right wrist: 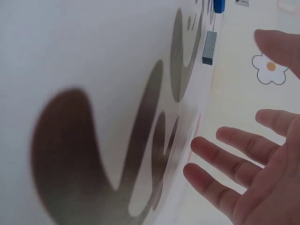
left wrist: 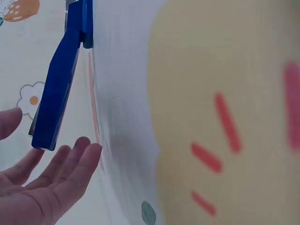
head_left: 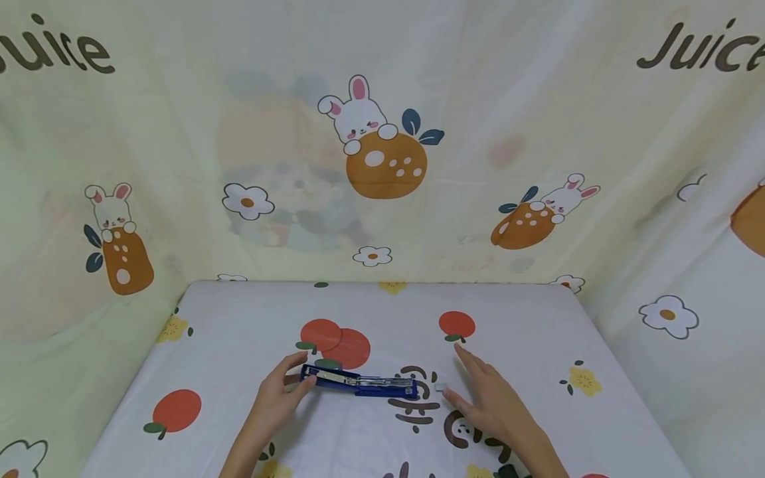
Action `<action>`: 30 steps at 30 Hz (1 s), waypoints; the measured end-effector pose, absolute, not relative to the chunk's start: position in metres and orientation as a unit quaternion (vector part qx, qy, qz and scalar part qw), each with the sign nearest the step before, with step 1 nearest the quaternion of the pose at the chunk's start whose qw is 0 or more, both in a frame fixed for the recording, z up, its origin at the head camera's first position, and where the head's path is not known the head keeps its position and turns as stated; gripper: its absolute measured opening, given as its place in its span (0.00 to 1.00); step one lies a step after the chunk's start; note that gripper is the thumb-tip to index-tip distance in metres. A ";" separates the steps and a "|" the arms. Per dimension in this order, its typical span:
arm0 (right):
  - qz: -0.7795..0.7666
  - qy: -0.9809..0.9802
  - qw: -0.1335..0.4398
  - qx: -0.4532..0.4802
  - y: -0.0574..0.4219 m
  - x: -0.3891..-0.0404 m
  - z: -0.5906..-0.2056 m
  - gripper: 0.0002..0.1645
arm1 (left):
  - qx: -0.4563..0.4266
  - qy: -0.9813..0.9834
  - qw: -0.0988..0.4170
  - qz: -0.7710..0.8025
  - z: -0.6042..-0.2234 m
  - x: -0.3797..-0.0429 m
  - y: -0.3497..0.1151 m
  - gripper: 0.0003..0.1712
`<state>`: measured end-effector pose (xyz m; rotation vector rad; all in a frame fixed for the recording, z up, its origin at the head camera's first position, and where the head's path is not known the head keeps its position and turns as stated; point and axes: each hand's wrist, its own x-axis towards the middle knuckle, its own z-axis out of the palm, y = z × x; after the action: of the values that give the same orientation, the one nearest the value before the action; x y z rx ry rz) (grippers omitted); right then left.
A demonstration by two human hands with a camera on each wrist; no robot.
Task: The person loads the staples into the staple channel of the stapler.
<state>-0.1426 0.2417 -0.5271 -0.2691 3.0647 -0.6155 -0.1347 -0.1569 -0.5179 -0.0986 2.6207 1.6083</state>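
A grey staple strip (head_left: 441,387) lies on the table (head_left: 397,315) — white, fruit-printed.

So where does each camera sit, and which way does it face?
Head: on the head, looking forward and down at the blue stapler; left hand and right hand show.
Left wrist: on that wrist, looking at the blue stapler; left hand shows.
Right wrist: on that wrist, looking toward a grey block; right hand shows.
Head and right wrist share the grey block.

1. Head: farthest, looking forward and down over the blue stapler (head_left: 358,383).
2. Left wrist: sideways, near the stapler's left end.
3. Right wrist: right of the stapler, sharing the staple strip (right wrist: 210,48) with head.
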 end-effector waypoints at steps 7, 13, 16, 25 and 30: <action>-0.222 0.970 0.012 -0.097 0.239 -0.144 -0.528 0.50 | -0.030 0.838 0.027 0.543 -0.520 -0.137 -0.156 0.30; -0.249 0.964 0.016 -0.091 0.235 -0.146 -0.529 0.46 | -0.036 0.820 0.033 0.570 -0.521 -0.137 -0.155 0.29; -0.266 0.960 0.017 -0.086 0.233 -0.147 -0.530 0.45 | -0.040 0.806 0.038 0.589 -0.521 -0.137 -0.154 0.29; -0.312 0.948 0.015 -0.064 0.228 -0.148 -0.528 0.36 | -0.035 0.782 0.032 0.621 -0.521 -0.137 -0.154 0.27; -0.320 0.946 0.014 -0.057 0.226 -0.149 -0.529 0.30 | -0.045 0.778 0.040 0.625 -0.521 -0.138 -0.155 0.27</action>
<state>-0.1487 0.2262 -0.5286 -0.1780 2.9440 -0.9961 -0.1379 -0.1548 -0.5209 -0.1385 2.3833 1.9160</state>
